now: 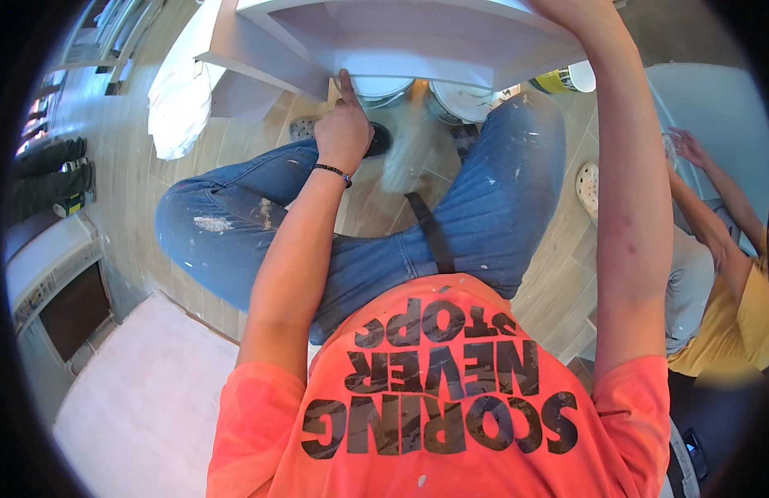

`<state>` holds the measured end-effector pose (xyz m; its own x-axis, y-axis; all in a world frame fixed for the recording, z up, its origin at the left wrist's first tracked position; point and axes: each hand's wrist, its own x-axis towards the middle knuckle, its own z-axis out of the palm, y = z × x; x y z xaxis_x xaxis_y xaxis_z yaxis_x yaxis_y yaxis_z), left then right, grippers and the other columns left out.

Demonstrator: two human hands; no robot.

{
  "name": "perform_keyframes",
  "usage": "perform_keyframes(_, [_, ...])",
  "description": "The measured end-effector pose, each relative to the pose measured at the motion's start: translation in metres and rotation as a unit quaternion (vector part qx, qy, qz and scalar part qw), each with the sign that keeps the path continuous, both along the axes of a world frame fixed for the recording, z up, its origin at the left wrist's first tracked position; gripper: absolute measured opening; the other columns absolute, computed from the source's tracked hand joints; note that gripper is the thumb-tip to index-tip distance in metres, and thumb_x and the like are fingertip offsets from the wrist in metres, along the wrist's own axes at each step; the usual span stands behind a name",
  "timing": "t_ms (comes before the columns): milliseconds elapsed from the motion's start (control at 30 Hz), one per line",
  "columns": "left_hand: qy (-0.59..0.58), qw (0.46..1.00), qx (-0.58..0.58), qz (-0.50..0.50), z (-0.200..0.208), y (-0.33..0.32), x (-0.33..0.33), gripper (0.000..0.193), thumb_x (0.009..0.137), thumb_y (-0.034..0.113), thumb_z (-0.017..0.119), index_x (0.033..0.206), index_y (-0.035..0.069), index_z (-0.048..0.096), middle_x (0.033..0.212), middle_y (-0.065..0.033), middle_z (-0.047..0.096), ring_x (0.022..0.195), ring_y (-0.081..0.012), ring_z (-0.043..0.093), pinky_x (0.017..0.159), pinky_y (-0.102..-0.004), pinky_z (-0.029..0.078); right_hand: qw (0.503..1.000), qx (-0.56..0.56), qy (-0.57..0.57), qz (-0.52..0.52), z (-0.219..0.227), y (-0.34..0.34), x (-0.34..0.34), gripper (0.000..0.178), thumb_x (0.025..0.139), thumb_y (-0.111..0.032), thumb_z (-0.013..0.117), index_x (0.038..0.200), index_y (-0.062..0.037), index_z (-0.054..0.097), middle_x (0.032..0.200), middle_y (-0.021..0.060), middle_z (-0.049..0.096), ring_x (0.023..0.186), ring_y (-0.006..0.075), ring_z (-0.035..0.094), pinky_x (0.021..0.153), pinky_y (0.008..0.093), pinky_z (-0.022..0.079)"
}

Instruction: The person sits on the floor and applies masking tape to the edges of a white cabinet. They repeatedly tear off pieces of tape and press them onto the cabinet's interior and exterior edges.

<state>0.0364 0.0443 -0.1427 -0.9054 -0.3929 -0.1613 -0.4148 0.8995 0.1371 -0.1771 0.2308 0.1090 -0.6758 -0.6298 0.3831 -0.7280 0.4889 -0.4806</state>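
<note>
White open-fronted box of flat rigid panels (401, 65) spans the top of my view, beyond the knees, partly hiding round white buckets (461, 104). I judge it stiff, awkwardly heavy, chip-prone at corners; best held by both side panels. Left hand (343, 137) extends its index finger to the near edge, remaining fingers curled from sight; right hand (567, 12) is cropped, so I cannot tell either grip.

White boxlike piece (393, 62), upper part cut off by top edge; right hand (571, 12), fingers beyond the same edge, grip unseen. White buckets (463, 101), partly hidden beneath the piece. Small dark object (695, 452), lower right, possibly a phone, too small to tell.
</note>
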Motion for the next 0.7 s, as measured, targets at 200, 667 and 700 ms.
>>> perform_keyframes(200, [-0.031,0.999,-0.003,0.038,0.002,-0.003,0.004,0.093,0.087,0.015,0.06,0.165,-0.003,0.011,0.096,-0.0223,0.074,0.078,-0.0385,0.074,0.069,-0.0499,0.06,1.0,-0.006,-0.002,0.029,-0.005,-0.015,-0.002,0.05,0.096,-0.036,0.072,0.124,0.005,0.071,0.125,0.0241,0.072,0.119,0.036,0.068,0.104,0.0408,0.051])
perform_keyframes(667, [-0.047,0.994,0.09,-0.049,0.013,0.06,-0.027,0.084,0.092,0.008,0.054,0.165,-0.002,0.013,0.103,-0.02,0.074,0.084,-0.0326,0.076,0.072,-0.0431,0.06,0.999,0.009,0.002,0.041,-0.004,-0.021,-0.005,0.043,0.097,-0.033,0.07,0.123,0.0015,0.072,0.13,0.0193,0.071,0.123,0.0315,0.067,0.107,0.039,0.049])
perform_keyframes(700, [-0.059,0.992,0.09,-0.065,0.016,0.068,-0.031,0.083,0.093,0.009,0.054,0.166,0.0,0.014,0.104,-0.0195,0.074,0.086,-0.0325,0.076,0.073,-0.0435,0.06,0.999,0.01,0.0,0.038,-0.005,-0.021,-0.005,0.044,0.097,-0.033,0.07,0.123,0.002,0.072,0.129,0.0196,0.071,0.122,0.0314,0.067,0.106,0.0389,0.049])
